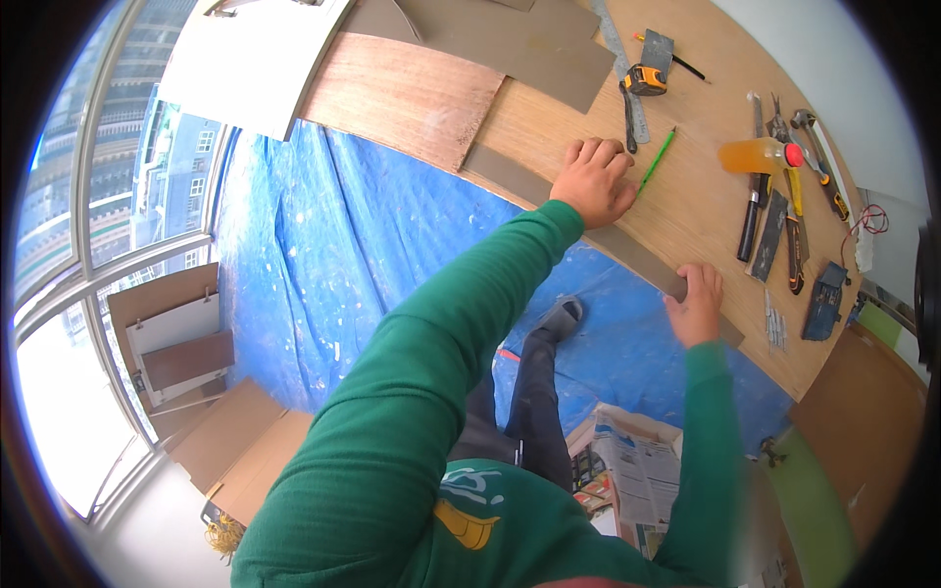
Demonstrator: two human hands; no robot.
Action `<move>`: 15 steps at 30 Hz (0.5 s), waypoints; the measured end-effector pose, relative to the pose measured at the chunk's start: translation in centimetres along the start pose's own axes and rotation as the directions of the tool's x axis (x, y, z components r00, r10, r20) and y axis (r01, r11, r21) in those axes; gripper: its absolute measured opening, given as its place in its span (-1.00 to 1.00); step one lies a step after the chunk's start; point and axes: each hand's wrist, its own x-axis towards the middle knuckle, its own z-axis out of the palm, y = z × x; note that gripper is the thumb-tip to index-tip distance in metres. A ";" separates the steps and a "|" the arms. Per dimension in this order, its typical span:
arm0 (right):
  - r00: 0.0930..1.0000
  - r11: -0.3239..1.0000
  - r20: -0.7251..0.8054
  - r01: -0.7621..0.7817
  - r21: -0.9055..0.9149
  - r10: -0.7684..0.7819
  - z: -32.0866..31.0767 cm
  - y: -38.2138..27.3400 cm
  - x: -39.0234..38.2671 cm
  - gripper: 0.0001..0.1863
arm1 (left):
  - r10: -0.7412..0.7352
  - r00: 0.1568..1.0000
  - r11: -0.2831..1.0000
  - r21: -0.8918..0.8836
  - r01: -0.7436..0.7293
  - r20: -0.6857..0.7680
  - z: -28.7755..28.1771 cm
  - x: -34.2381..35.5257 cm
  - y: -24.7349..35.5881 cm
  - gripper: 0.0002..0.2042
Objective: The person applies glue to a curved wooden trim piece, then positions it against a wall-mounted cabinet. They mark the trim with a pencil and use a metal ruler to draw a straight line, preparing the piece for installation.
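Observation:
A long, narrow grey-brown strip point(512, 174) lies along the near edge of the wooden work table point(549, 127). My left hand point(595, 183) is closed over the middle of this strip, with its fingers curled and knuckles up; the fingertips are partly hidden. Farther right, my right hand point(697, 302) grips the strip near its right end, thumb at the near edge and fingers bent over the top. Just beyond my left hand lies a green pencil point(658, 159). A thin metal ruler point(639, 118) and a yellow-black tape measure point(646, 79) are farther back.
A bottle of orange liquid point(753, 156) lies among several hand tools at the right. Grey-brown sheets point(529, 49) and a reddish board point(402, 93) cover the table's left part. Blue plastic sheeting point(323, 225) covers the floor; a box with newspaper point(637, 465) stands below.

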 end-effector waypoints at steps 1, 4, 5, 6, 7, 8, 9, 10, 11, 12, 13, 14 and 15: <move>1.000 1.000 0.003 0.012 -0.011 -0.012 0.0 0.1 0.1 -0.43 | 0.001 1.000 1.000 -0.018 -0.001 -0.009 -0.3 0.1 0.4 -0.67; 1.000 0.999 0.012 0.009 0.032 -0.010 0.1 0.7 0.0 -0.45 | -0.002 0.998 0.998 -0.068 -0.002 -0.055 -1.8 0.4 2.1 -0.68; 1.000 0.995 0.018 -0.022 0.099 0.020 0.0 1.1 -0.4 -0.44 | -0.005 0.997 0.996 -0.087 -0.002 -0.081 -2.8 0.3 3.0 -0.67; 0.999 0.985 0.024 -0.051 0.164 0.048 -0.2 1.5 -1.0 -0.44 | -0.007 0.994 0.994 -0.105 -0.004 -0.109 -3.8 0.0 4.0 -0.67; 1.000 0.976 0.015 0.004 0.220 -0.008 -0.5 1.6 -1.6 -0.44 | -0.027 0.994 0.994 -0.105 0.015 -0.109 -5.2 -0.8 4.7 -0.68; 0.998 0.960 0.001 0.062 0.273 -0.064 -0.9 1.9 -2.4 -0.44 | -0.045 0.993 0.994 -0.105 0.033 -0.111 -6.8 -2.1 5.2 -0.68; 0.993 0.939 -0.015 0.119 0.323 -0.121 -1.7 2.0 -3.3 -0.43 | -0.063 0.991 0.993 -0.106 0.051 -0.114 -8.5 -3.6 5.6 -0.68; 0.991 0.939 0.005 0.125 0.319 -0.133 -2.7 1.6 -4.3 -0.42 | -0.112 0.988 0.991 -0.082 0.104 -0.106 -10.2 -5.7 6.2 -0.71; 0.988 0.940 0.024 0.136 0.314 -0.151 -3.8 0.9 -5.4 -0.41 | -0.163 0.981 0.986 -0.055 0.158 -0.105 -11.9 -8.3 6.4 -0.73; 0.985 0.941 0.044 0.145 0.305 -0.165 -5.1 0.1 -6.5 -0.40 | -0.215 0.974 0.976 -0.036 0.212 -0.068 -13.2 -11.4 6.2 -0.77; 0.989 0.934 0.039 0.124 0.336 -0.145 -6.1 -0.8 -7.7 -0.41 | -0.266 0.963 0.964 -0.016 0.266 -0.030 -14.5 -15.0 5.6 -0.82; 0.992 0.930 0.036 0.103 0.352 -0.123 -7.0 -1.6 -8.8 -0.40 | -0.341 0.938 0.940 0.004 0.341 0.056 -16.0 -18.9 4.9 -0.88; 0.993 0.925 0.039 0.085 0.369 -0.107 -7.6 -2.2 -9.9 -0.40 | -0.440 0.894 0.898 0.063 0.436 0.081 -17.7 -22.9 4.8 -0.91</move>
